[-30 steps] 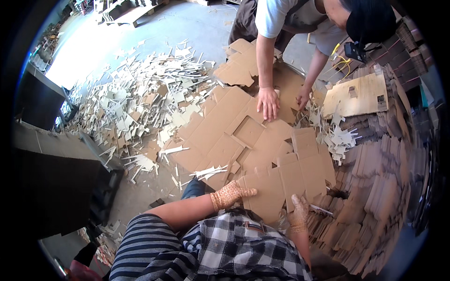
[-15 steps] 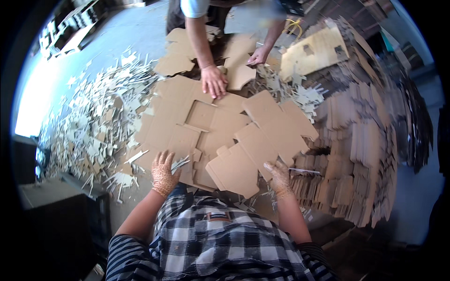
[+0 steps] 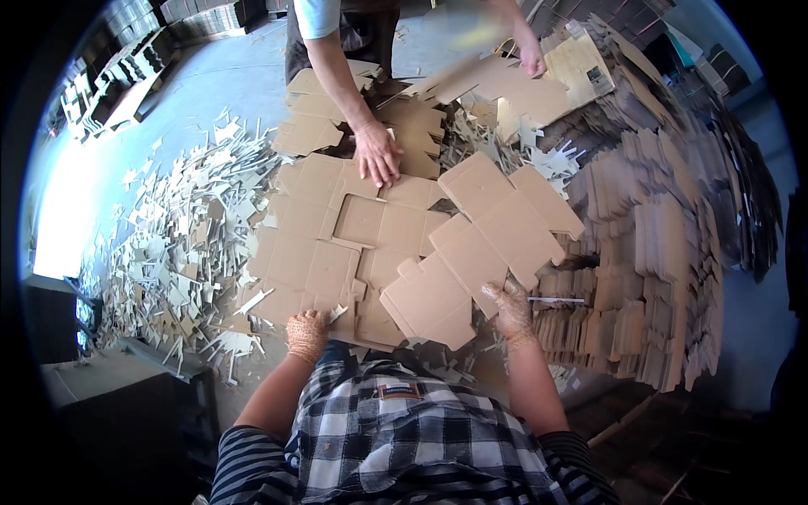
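Right hand (image 3: pixel 508 310) pinches cardboard blank (image 3: pixel 471 252); left hand (image 3: pixel 306 335) curled at cardboard sheet (image 3: pixel 307 271), grip unclear.

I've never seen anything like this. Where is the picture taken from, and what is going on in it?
There's no machine: a person works with two gloved hands. A wide camera on their head looks down, so straight edges bend. The right hand holds a creased cardboard piece by its near edge; the left hand is at the near edge of larger cardboard sheets, though its grip is unclear. Opposite, a co-worker's hand presses on cardboard, while their other hand holds a flat piece. Pale scraps lie on the left, and cardboard stacks on the right.
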Demonstrator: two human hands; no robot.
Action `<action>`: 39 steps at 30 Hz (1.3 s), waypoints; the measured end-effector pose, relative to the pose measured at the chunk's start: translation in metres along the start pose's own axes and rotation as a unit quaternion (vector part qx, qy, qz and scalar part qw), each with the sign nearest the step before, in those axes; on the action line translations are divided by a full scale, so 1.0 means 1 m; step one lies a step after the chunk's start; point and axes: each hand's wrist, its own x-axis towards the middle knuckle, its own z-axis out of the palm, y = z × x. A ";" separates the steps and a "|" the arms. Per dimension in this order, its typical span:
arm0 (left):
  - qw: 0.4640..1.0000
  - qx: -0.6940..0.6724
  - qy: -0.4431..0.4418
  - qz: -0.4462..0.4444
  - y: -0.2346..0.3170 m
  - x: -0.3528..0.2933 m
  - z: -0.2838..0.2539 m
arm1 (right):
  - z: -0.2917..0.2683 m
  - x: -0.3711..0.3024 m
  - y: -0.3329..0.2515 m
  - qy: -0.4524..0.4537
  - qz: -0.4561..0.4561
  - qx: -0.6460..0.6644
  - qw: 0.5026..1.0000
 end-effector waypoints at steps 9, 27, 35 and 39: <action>0.985 -0.053 -0.142 0.087 -0.001 -0.024 -0.023 | 0.002 0.001 0.012 -0.010 -0.007 0.039 0.999; 0.875 -0.483 -0.026 0.006 -0.042 -0.002 -0.168 | 0.061 -0.001 -0.007 -0.078 -0.019 0.058 0.995; 0.711 -0.689 -0.112 0.090 0.006 0.052 -0.186 | 0.118 -0.024 -0.013 -0.049 -0.045 0.100 0.993; 0.756 -0.641 -0.121 0.049 -0.013 0.043 -0.196 | 0.144 -0.038 -0.034 -0.054 -0.030 0.023 0.998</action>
